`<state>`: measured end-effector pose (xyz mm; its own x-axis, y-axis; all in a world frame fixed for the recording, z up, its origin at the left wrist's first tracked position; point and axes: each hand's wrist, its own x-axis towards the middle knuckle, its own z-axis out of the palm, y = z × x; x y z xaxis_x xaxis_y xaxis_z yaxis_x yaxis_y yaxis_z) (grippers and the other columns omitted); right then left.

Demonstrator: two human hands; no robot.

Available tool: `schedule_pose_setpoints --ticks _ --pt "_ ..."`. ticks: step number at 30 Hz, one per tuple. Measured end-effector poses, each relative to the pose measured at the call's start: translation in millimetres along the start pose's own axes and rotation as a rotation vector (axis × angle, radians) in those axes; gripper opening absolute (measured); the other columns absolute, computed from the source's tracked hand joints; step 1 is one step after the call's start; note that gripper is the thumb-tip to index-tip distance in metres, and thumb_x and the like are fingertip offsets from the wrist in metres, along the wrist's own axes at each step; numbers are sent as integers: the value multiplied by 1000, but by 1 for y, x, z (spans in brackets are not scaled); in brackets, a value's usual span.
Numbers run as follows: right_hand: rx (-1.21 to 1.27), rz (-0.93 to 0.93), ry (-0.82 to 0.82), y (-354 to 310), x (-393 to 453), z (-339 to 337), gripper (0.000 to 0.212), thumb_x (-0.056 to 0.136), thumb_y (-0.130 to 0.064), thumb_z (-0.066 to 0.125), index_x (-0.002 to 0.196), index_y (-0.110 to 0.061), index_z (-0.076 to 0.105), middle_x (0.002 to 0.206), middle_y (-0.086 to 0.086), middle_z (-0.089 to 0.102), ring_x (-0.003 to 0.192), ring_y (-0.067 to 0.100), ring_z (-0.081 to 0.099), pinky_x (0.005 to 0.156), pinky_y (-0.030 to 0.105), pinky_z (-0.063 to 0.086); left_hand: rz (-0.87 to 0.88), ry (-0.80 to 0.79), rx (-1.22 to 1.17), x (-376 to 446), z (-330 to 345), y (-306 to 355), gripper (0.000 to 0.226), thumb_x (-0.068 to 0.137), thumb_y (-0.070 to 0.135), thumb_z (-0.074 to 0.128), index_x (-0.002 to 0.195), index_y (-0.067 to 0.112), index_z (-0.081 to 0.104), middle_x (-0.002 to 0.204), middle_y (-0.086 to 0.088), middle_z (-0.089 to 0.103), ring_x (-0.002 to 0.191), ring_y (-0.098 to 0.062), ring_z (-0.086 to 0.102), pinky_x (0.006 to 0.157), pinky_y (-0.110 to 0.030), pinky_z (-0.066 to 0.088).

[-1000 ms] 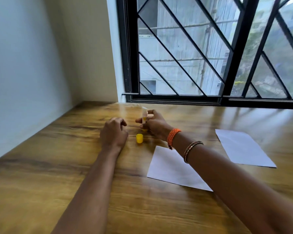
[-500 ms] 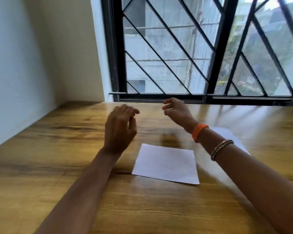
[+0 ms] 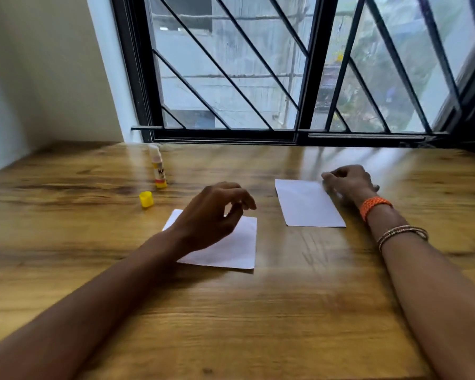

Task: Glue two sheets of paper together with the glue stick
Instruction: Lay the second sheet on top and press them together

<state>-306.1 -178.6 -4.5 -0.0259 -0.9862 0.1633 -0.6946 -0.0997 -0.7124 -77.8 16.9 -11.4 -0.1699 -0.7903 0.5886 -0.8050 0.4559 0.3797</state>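
Standing upright on the brown wood-grain table [image 3: 258, 311], toward its far left, is the uncapped glue stick with a white and yellow label [image 3: 157, 168], its pale tip uppermost and no hand on it. Just in front of it, a little to the left, the small yellow plastic cap [image 3: 146, 199] rests on the wood, close to the stick but not touching it.

Two white rectangular sheets of paper lie flat on the table, apart from each other, with bare wood between them. The nearer left sheet [image 3: 237, 249] is partly covered by the left hand [image 3: 213, 215], which hangs over its far edge with fingers loosely curled and thumb close to the fingertips; it seems to hold nothing, though motion blur makes it hard to tell whether the palm touches the paper. The farther right sheet [image 3: 307, 204] lies slightly skewed, and the right hand [image 3: 348, 182] sits at its far right corner with fingers bent downward at the edge of the paper; whether they pinch the corner or merely rest on it cannot be told.

On the right wrist are a braided orange band [image 3: 374, 205] and thin beaded bracelets [image 3: 402, 233]. Behind the table, a black metal window grille [image 3: 258, 78] with diagonal bars runs across the far wall
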Motion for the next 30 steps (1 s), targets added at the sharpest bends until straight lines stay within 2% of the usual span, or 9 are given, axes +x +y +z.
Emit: schedule_pose_setpoints --ticks 2,4,7,10,16,20,23,27,30 --pt "-24 -5 -37 -1 -1 2 25 86 -35 65 100 -15 71 108 8 68 112 29 54 80 28 27 -32 -19 22 6 4 0 27 80 9 44 87 15 69 86 5 67 82 -5 59 73 -21 47" --pt "-41 -14 -51 2 -4 5 24 86 -31 65 100 -13 71 108 10 69 110 28 55 73 27 22 -26 -33 60 5 10 -1 27 80 9 44 87 16 69 86 6 67 83 -6 58 74 -23 47" --pt "-47 -31 -47 5 -4 6 22 86 -28 66 100 -11 71 105 12 69 99 25 56 77 26 18 35 -45 148 0 14 -2 26 79 6 46 87 15 69 85 4 69 80 -8 59 71 -22 47" --pt "-35 -85 -40 1 0 9 22 86 -24 66 99 -8 71 106 14 69 106 29 57 80 26 22 48 -20 162 2 10 0 26 79 4 47 86 14 70 84 3 70 78 -8 59 70 -18 44" --pt "-147 -169 -17 -4 -5 15 16 90 -16 60 97 -5 69 106 13 67 109 31 56 80 32 21 62 4 210 -1 6 1 26 79 6 47 89 16 69 85 4 69 83 -11 58 74 -26 45" --pt "-329 -448 188 -19 -17 24 13 85 -4 52 88 -12 63 98 11 64 99 32 56 77 37 19 -11 85 244 -6 5 0 29 82 11 49 104 20 64 97 6 66 94 -8 52 83 -33 46" --pt "-338 -719 344 -47 -35 24 16 84 -2 50 88 -15 59 91 6 63 91 29 56 78 35 18 -89 127 221 -7 1 0 35 85 22 49 120 23 55 109 6 62 104 -8 49 89 -37 45" --pt "-281 -1037 516 -85 -72 9 16 83 -3 57 86 -19 59 82 0 62 83 24 59 84 36 20 -153 208 151 -3 -7 4 45 87 37 50 128 20 49 123 4 58 114 -9 46 94 -26 36" --pt "-189 -1215 531 -104 -107 -2 9 87 -8 59 89 -17 61 84 0 62 85 22 59 87 37 23 -184 295 68 0 -14 10 47 84 46 51 125 23 53 114 13 58 108 -7 50 91 -23 37"
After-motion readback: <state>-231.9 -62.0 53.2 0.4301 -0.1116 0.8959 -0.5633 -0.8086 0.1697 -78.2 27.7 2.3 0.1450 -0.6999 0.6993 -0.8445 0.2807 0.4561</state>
